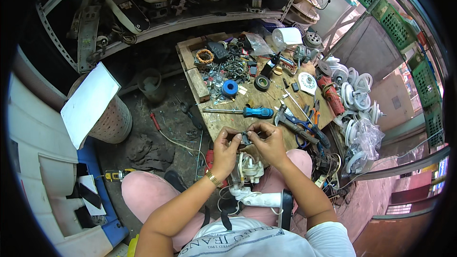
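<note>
Close to the near edge of the wooden table, both hands pinch a small dark part (pixel 245 138) between fingers and thumbs; its exact kind is too small to make out. My left hand (pixel 225 148) grips it from the left, and my right hand (pixel 267 142) from the right. Just below them, between my knees, sits a white plastic housing (pixel 250 168) with round posts. It joins a white tube-like arm (pixel 262 200) with a thin cable. A blue-handled screwdriver (pixel 257 112) lies on the table beyond my fingers, and a hammer (pixel 297 128) rests right of my right hand.
The wooden table (pixel 216 126) carries a heap of screws (pixel 235 66), blue tape (pixel 230 88), black tape (pixel 262 83), scissors (pixel 314 115) and a red angle grinder (pixel 330 96). White plastic spools (pixel 357 95) are piled at right. A perforated basket (pixel 114 121) stands left, near a red-handled soldering iron (pixel 154 121).
</note>
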Demonstrator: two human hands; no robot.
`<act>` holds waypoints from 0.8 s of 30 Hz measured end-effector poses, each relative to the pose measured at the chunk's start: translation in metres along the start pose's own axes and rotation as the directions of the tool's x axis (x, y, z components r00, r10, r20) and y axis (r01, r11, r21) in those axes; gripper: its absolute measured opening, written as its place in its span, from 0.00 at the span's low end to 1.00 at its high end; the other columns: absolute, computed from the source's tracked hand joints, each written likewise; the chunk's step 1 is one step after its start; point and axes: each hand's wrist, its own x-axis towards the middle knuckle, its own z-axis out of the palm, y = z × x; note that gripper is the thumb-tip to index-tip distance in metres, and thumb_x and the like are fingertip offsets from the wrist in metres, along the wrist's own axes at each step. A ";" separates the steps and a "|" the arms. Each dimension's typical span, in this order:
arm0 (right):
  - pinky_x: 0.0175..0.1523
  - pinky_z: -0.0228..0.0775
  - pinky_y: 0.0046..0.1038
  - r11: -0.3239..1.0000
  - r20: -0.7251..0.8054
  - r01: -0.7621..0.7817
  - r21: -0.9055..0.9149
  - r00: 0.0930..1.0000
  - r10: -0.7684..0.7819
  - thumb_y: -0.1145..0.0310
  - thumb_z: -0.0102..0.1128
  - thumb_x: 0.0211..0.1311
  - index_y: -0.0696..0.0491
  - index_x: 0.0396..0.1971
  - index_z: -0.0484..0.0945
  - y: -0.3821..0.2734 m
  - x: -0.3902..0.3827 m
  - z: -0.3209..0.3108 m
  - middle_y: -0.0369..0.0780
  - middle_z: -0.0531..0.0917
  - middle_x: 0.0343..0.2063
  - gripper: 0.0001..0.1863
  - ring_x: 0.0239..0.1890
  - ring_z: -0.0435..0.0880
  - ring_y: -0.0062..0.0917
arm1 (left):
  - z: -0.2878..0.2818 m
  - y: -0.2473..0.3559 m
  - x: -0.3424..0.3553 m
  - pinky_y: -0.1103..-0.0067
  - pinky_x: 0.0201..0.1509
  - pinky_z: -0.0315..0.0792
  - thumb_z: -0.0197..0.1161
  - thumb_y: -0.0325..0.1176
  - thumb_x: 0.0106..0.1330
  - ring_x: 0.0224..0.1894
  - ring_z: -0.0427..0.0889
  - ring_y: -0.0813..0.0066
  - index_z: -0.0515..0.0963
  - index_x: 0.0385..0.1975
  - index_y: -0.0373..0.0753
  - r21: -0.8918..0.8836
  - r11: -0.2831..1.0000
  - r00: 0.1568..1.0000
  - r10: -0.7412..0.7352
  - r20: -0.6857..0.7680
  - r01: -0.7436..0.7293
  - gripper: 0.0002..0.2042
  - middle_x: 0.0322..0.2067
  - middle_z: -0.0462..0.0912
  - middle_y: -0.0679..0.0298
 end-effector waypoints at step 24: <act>0.33 0.72 0.20 0.942 0.097 -0.320 0.100 0.945 0.311 0.75 0.66 0.52 0.63 0.30 0.84 0.009 0.017 -0.004 0.36 0.84 0.23 0.07 0.25 0.79 0.14 | -0.001 0.008 -0.002 0.88 0.38 0.69 0.63 0.27 0.66 0.34 0.72 0.89 0.77 0.39 0.36 0.107 0.994 0.999 -0.033 0.020 0.031 0.06 0.33 0.78 0.73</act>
